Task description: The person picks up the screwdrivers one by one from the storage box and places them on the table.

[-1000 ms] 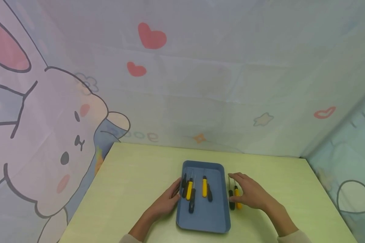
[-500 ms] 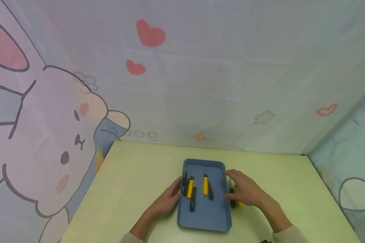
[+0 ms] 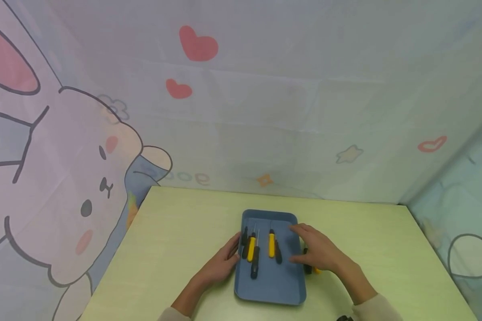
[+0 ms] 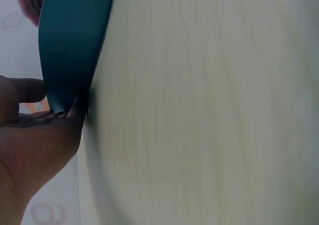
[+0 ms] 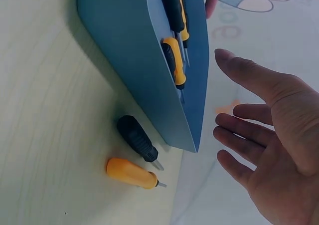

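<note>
A blue-grey tray (image 3: 279,285) holds several screwdrivers. A yellow-handled screwdriver (image 3: 251,249) and a large black-handled screwdriver (image 3: 255,264) lie in its left half. Near its middle are another yellow-handled screwdriver (image 3: 271,245) and a small black one (image 3: 278,255). My left hand (image 3: 221,265) touches the tray's left wall, thumb and fingers outside it. My right hand (image 3: 319,249) hovers at the right rim, fingertips above the tray, thumb and fingers spread around nothing. Outside that rim lie a black screwdriver (image 5: 137,137) and a yellow screwdriver (image 5: 130,173), partly hidden by my hand in the head view.
The pale yellow-green table (image 3: 176,232) extends on both sides of the tray. Behind it hangs a cloth backdrop (image 3: 265,111) printed with hearts and a large rabbit. Something small and dark (image 3: 344,318) shows at the right sleeve.
My right hand has moved left from above the two loose screwdrivers to over the tray's right rim. My left hand stays against the tray. The view has shifted slightly.
</note>
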The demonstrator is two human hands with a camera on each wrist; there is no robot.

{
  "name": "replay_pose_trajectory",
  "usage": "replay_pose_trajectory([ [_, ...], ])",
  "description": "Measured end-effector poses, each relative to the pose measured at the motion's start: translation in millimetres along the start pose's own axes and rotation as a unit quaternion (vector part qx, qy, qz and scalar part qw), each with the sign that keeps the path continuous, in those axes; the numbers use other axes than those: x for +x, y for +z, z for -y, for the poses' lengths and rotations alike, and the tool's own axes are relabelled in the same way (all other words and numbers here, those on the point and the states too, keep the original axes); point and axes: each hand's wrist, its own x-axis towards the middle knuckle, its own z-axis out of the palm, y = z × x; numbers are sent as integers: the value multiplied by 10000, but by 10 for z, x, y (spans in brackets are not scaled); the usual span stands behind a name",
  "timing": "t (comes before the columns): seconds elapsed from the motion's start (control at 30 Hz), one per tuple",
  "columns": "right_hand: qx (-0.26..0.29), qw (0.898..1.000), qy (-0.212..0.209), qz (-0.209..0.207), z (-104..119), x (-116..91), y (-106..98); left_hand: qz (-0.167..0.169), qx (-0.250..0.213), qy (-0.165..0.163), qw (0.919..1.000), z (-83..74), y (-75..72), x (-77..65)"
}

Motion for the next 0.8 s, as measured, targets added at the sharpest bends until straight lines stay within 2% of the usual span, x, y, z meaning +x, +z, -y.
replay_pose_trajectory([
  [0.27,33,10000,38,36,41,65,60,-8,-8,24,10000,-3,-1,-13],
  [0.57,1,9998,185,95,44,106,128,-20,-14,-107,9999,-16,5,-7],
  [0.8,-131,9999,55,-64,53,129,173,-32,12,-39,10000,-5,10,-1],
])
